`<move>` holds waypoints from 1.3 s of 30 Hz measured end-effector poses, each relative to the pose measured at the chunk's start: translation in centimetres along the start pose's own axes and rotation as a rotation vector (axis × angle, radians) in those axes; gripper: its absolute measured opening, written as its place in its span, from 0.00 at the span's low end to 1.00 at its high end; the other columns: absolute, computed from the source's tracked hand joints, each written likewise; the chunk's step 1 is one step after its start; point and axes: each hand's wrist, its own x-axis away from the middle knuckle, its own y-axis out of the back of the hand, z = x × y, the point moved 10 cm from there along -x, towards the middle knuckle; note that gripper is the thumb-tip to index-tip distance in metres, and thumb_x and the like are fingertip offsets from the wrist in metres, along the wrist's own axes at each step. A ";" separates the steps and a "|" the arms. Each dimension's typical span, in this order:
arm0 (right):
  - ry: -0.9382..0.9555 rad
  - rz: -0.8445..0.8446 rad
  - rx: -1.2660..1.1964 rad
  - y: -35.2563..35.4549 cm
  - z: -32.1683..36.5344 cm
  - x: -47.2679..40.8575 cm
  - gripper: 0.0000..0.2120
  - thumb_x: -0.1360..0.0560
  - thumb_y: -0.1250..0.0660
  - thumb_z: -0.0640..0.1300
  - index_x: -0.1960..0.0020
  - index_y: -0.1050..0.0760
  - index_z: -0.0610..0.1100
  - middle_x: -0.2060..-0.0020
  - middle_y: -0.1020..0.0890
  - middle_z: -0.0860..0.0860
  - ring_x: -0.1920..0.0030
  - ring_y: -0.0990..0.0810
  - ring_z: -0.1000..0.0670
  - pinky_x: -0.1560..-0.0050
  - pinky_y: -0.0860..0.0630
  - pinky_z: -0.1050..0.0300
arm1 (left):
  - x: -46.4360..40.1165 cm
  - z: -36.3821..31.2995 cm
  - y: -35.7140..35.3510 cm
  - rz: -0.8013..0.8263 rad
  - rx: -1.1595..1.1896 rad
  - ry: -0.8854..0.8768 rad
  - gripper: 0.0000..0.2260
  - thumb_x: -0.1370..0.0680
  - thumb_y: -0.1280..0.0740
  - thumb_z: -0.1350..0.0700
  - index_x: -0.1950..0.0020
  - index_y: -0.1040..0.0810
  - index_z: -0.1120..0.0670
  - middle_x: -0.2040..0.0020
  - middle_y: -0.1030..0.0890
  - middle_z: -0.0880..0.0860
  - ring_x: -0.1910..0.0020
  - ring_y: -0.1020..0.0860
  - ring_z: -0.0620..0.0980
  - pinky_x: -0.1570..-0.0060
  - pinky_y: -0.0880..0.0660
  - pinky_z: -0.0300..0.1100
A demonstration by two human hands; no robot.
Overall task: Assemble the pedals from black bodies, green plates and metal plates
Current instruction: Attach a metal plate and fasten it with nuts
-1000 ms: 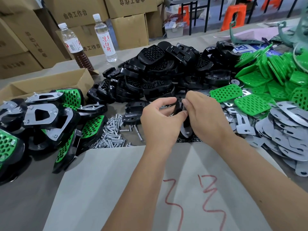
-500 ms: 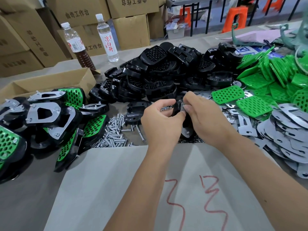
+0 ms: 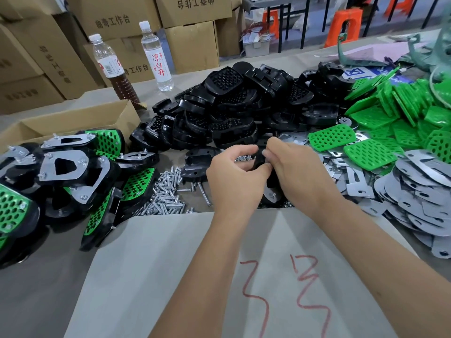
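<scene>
Both hands meet over the table's middle around one pedal [image 3: 269,191], a black body with a metal plate showing at its lower end. My left hand [image 3: 234,179] grips it from the left, my right hand [image 3: 300,174] from the right, fingertips pinched together at its top. Most of the pedal is hidden by my fingers. A heap of black bodies [image 3: 234,111] lies behind. Green plates [image 3: 395,118] are piled at the right, with metal plates [image 3: 419,191] below them. Finished pedals [image 3: 68,176] are stacked at the left.
Loose screws [image 3: 166,196] lie left of my hands. A grey sheet with red marks [image 3: 219,276] covers the near table. An open cardboard box [image 3: 73,120] and two bottles [image 3: 156,57] stand at the back left, cartons behind them.
My hands stay on the pedal in the same place. My right fingertips have shifted slightly up toward the pedal's top edge.
</scene>
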 end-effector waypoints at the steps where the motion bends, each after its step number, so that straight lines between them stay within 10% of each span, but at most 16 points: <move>1: -0.006 -0.029 -0.001 0.3 0.0 0.1 0.16 0.15 0.42 0.46 0.59 0.40 0.45 0.70 0.33 0.52 0.67 0.34 0.44 0.67 0.35 0.43 | 0.0 0.0 0.0 0.000 0.003 -0.007 0.16 0.30 0.19 0.58 0.46 0.15 0.44 0.60 0.15 0.43 0.62 0.17 0.34 0.63 0.27 0.24; 15: -0.033 0.094 0.038 -0.4 -0.3 0.5 0.08 0.16 0.51 0.50 0.51 0.38 0.49 0.59 0.26 0.52 0.61 0.26 0.42 0.60 0.26 0.41 | -0.2 -0.4 0.0 0.029 -0.019 -0.066 0.17 0.29 0.19 0.58 0.43 0.15 0.46 0.67 0.18 0.31 0.62 0.17 0.32 0.63 0.27 0.24; 29: -0.078 -0.052 -0.118 1.7 -1.0 -0.1 0.12 0.17 0.37 0.52 0.53 0.31 0.45 0.62 0.25 0.54 0.62 0.27 0.52 0.61 0.31 0.50 | -1.0 0.7 1.5 -0.066 0.107 0.032 0.22 0.32 0.17 0.58 0.41 0.17 0.47 0.57 0.12 0.44 0.51 0.14 0.41 0.45 0.20 0.43; 39: -0.025 0.495 -0.037 -1.7 -1.2 1.8 0.06 0.26 0.22 0.49 0.52 0.18 0.55 0.62 0.21 0.57 0.60 0.26 0.62 0.63 0.35 0.63 | -2.5 2.0 4.2 -0.158 0.146 0.085 0.20 0.31 0.17 0.61 0.42 0.14 0.53 0.55 0.14 0.42 0.58 0.16 0.33 0.53 0.20 0.32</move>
